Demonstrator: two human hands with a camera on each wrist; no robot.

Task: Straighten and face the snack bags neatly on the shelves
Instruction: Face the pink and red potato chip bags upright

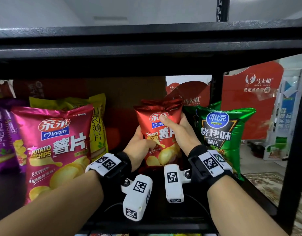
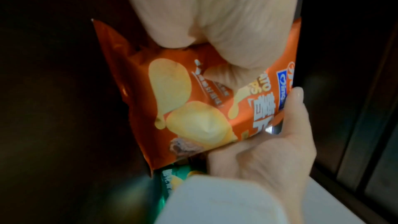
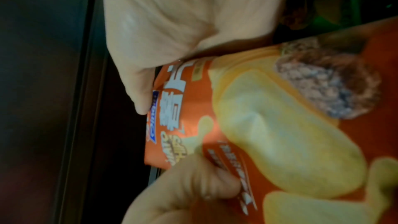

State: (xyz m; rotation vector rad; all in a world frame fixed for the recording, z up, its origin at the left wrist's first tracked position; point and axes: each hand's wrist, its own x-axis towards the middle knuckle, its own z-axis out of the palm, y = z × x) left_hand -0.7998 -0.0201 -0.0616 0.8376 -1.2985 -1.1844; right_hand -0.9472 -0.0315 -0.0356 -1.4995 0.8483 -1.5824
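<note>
Both hands grasp the red chip bag (image 1: 161, 133) upright on the shelf (image 1: 164, 225): left hand (image 1: 140, 147) on its left edge, right hand (image 1: 179, 132) with thumb across its front

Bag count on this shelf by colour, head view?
Red bag, held by left hand and right hand: 1
Magenta bag: 1
Green bag: 1
Yellow bag: 1
Purple bag: 1
Total: 5

The right hand (image 3: 172, 23) and left hand (image 3: 183, 190) each grip the orange chip bag (image 3: 280, 134).
</note>
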